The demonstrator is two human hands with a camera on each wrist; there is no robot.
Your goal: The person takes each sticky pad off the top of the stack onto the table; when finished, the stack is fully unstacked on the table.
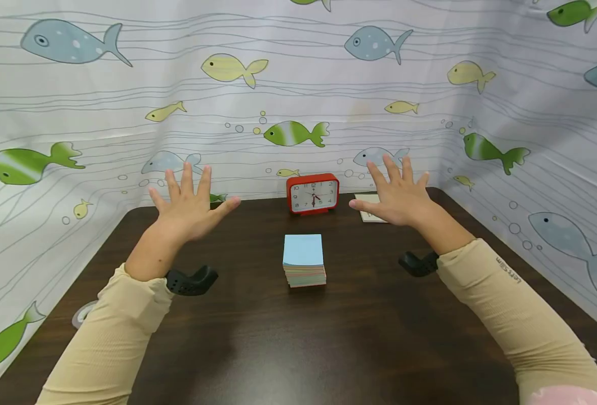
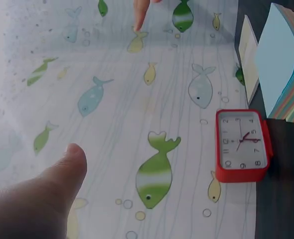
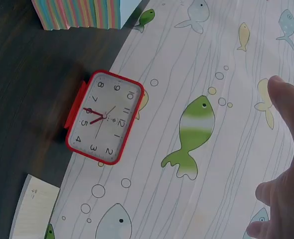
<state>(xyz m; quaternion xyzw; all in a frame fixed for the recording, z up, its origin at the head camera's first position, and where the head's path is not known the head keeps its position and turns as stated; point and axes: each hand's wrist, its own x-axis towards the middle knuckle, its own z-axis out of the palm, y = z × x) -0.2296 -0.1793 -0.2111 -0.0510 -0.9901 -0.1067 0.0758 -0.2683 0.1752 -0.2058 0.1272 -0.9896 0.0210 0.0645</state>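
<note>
Both hands are raised above the table with fingers spread and hold nothing. My left hand is on the left side of the head view; its thumb shows in the left wrist view. On the right, my right hand is up near a cream paper pad lying at the back. Between the hands, a stack of colored sticky notes with a light blue top sits mid-table. Behind it stands a red alarm clock with a white face, also seen upright in both wrist views.
A dark brown wooden table fills the lower view. A white curtain printed with fish encloses its back and sides. A partly hidden whitish round object lies by the left sleeve. Black wrist devices are strapped on both wrists.
</note>
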